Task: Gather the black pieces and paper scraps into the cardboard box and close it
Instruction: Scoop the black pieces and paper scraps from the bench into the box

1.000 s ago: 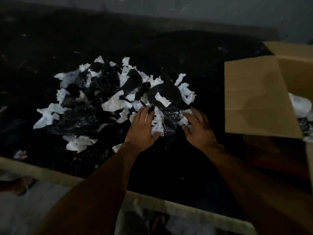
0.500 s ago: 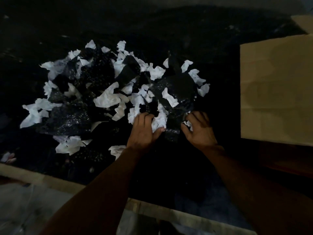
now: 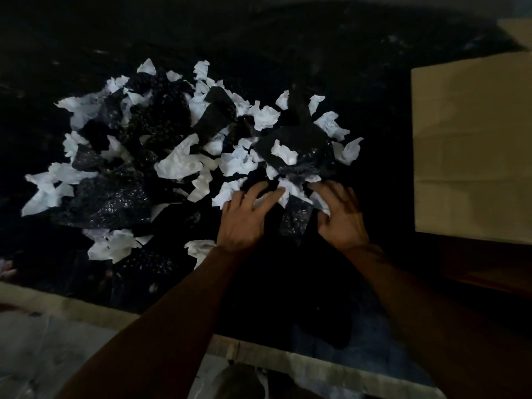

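Nearby, the left grip lay wide on the near edge of the paper scraps and black pieces on the counter; the right grip was blurred, so I could not tell its state. The step seemed to be scooping a handful; next it must go right, into the cardboard box.

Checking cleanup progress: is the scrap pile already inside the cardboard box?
No, the paper scraps and black pieces lie heaped on the dark surface, left of the cardboard box.

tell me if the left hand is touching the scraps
Touching. The head view shows the left hand with its spread fingers resting directly on white scraps, no gap.
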Tool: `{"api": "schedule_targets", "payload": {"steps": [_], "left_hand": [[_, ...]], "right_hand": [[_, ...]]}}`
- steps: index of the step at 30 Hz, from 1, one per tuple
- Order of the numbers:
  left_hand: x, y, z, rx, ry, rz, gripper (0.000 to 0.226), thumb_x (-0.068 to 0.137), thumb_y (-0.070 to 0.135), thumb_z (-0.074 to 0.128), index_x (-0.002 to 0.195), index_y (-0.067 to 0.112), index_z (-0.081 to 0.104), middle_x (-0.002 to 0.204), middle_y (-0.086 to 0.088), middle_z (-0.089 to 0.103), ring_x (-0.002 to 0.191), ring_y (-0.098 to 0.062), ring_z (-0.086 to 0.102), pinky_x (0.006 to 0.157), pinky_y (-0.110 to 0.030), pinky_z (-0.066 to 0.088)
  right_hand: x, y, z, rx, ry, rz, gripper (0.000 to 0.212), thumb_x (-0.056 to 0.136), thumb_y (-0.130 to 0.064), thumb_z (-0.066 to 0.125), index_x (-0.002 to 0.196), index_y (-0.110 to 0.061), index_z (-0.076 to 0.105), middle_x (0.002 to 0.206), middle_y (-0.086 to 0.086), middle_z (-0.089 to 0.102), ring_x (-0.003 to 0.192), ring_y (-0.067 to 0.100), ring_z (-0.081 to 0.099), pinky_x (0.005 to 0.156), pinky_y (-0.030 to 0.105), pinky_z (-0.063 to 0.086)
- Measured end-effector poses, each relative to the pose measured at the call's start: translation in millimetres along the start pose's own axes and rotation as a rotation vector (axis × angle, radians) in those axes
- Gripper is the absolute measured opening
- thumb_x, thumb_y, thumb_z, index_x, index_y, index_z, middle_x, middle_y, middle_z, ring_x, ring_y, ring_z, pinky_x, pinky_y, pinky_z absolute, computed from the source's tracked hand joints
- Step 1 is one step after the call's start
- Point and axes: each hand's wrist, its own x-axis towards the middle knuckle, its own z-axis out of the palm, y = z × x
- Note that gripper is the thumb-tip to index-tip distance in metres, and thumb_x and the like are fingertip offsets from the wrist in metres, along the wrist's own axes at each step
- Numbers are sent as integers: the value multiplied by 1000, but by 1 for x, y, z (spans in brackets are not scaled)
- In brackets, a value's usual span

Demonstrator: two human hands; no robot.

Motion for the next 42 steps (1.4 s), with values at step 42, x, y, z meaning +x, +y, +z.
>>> {"api": "schedule_targets", "payload": {"steps": [42], "left_hand": [[-3,5,11,79,52,-107,37,82,46,48,99,15,60,105,-8,57,98,-33,51,78,-40,39]], "right_hand": [[0,-13,13,-136,-29,158,41,80,-55,53,83,-17,67,99,10,57,94,33,53,82,39,47]]}}
